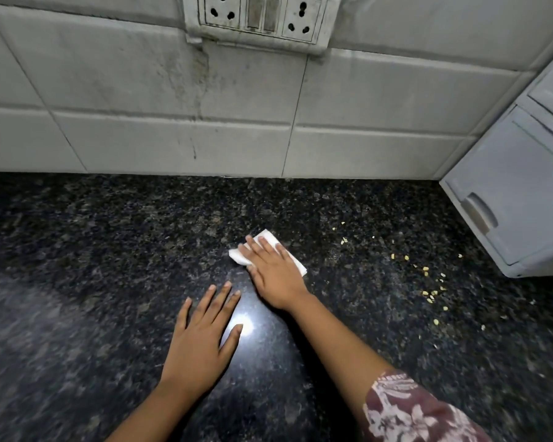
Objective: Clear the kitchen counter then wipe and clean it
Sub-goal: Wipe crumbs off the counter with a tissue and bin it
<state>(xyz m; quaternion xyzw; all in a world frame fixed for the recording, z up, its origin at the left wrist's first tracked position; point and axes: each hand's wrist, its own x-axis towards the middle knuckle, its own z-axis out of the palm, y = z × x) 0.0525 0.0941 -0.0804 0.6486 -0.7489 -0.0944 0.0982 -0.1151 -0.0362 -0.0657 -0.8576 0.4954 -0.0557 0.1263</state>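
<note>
Right fingers (264,242): yours are straight and slightly spread, pressing flat on the folded white tissue (237,255); none curl round it.
Right hand (273,269): your palm covers most of the tissue, leaving corners showing at left and right.
Tissue: it lies mid-counter, just beyond your left hand.
Left fingers (227,293): straight, spread, holding nothing.
Left hand (201,339): you rest it flat on the dark speckled counter (109,234), nearer and to the left, apart from the tissue.
Sleeve (409,409): maroon patterned, on your right arm.
Crumbs (426,269): yellow bits scattered right of the tissue, near the white cabinet (517,193).
Far edge: tiled wall (141,90) with socket panel (256,20).
</note>
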